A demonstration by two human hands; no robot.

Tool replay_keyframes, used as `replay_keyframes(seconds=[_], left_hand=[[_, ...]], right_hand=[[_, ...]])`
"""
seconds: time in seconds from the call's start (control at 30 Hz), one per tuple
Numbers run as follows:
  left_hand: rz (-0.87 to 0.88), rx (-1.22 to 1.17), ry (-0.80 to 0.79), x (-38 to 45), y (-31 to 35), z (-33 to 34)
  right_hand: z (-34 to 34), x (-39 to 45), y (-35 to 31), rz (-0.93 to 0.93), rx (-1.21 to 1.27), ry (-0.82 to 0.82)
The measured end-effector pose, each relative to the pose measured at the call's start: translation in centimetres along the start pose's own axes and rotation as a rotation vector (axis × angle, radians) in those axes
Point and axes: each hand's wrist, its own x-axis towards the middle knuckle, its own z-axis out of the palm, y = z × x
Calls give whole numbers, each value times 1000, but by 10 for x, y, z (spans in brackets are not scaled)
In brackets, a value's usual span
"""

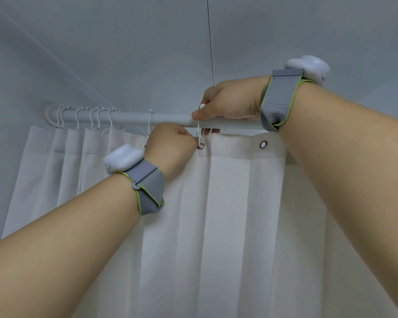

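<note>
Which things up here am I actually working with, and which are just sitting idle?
In use: white hook, in right hand; eyelet; curtain, pinched by left hand; rod.
Idle: hung hooks at left; empty eyelet.

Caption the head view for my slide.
Right hand holds a hook on the rod; left hand pinches the curtain by its grommet.

A white rod [133, 117] carries hooks [77, 118] and a hanging curtain [228, 203].

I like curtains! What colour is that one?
The curtain is plain creamy white, seen in the head view.
</note>
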Motion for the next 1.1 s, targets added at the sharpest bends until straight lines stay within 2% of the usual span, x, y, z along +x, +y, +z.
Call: replay_keyframes(seconds=[0.1, 0.2, 0.33, 0.4, 0.5, 0.63, 0.77, 0.9, 1.0, 1.1], left_hand=[[7, 55, -52, 1, 0, -4], [172, 98, -2, -10, -2, -7], [478, 201, 283, -25, -15, -7], [532, 254, 413, -31, -19, -4], [503, 226, 342, -35, -18, 2], [252, 3, 234, -26, -8, 7], [84, -223, 138, -25, -8, 12], [21, -335, 122, -31, -2, 15], [0, -345, 123, -32, -3, 13], [-16, -352, 125, -32, -5, 12]], right_hand=[[3, 0, 1, 8, 116, -16], [7, -2, -3, 16, 165, -14], [13, -4, -7, 31, 147, -1], [15, -3, -7, 31, 159, -2], [17, -2, -5, 17, 172, -4], [17, -4, -5, -36, 61, -1], [15, -7, -6, -22, 81, -2], [20, 1, -8, 2, 59, 31], [24, 7, -8, 19, -39, 61], [25, 9, -7, 14, -29, 63]])
